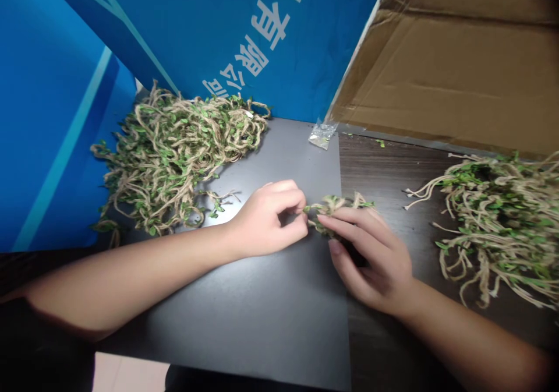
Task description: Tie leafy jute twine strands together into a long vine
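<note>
A small bundle of leafy twine (334, 205) lies between my two hands. My left hand (279, 217) pinches the bundle's left end between thumb and index finger. From the right, my right hand (371, 252) wraps its fingers and thumb round the bundle, partly hiding it. A large heap of tan twine with green leaves (174, 153) rests at the left, beyond my left forearm. Another heap of leafy twine (502, 223), with pale loose ends, lies at the right.
Blue panels (209, 25) with white characters stand behind the grey surface (244, 310). Brown cardboard (454, 71) rises at the back right. A small clear plastic packet (322, 135) lies near the panels' base. Dark wood-grain tabletop (384, 176) shows at the right.
</note>
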